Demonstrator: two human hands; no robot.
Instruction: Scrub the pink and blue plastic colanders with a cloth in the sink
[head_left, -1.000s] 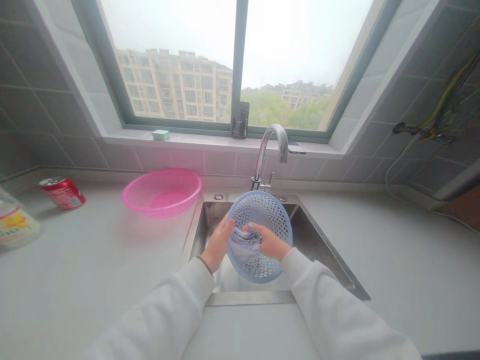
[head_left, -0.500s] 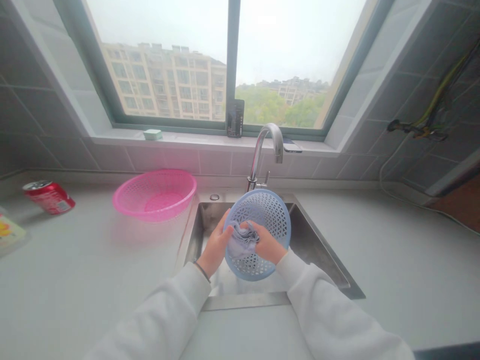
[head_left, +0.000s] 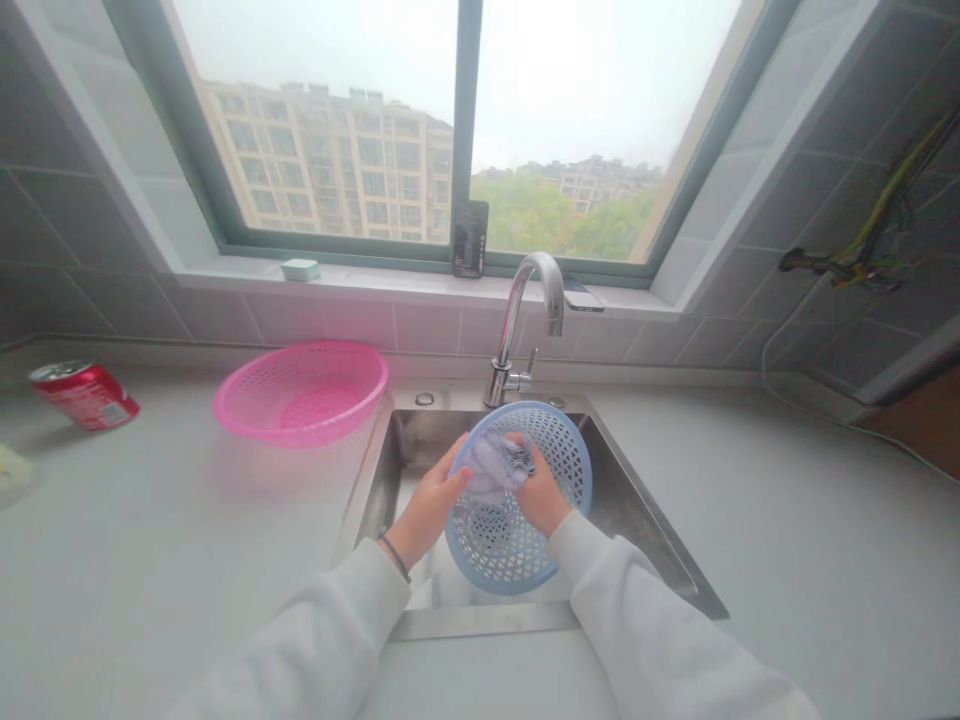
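Observation:
A round blue plastic colander [head_left: 517,560] is tilted over the steel sink [head_left: 637,520], its inside facing me. My left hand [head_left: 435,497] grips its left rim, thumb on the inner side and fingers behind. A bunched pale cloth [head_left: 491,465] with a dark-patterned part lies against the colander's inside. My right hand [head_left: 538,490] is closed on this cloth, pressing it to the upper part of the inner wall. Some of the right fingers are hidden by the folds.
The chrome faucet [head_left: 536,285] rises just behind the colander. On the left counter are a pink plastic basket [head_left: 307,425] and a red can [head_left: 86,395]. A green block [head_left: 300,269], a dark upright box [head_left: 471,240] and a phone [head_left: 581,296] rest on the windowsill.
The colander has come down slightly and toward me, uncovering the faucet's base. My right hand has moved the cloth up and a little right across the colander's inside.

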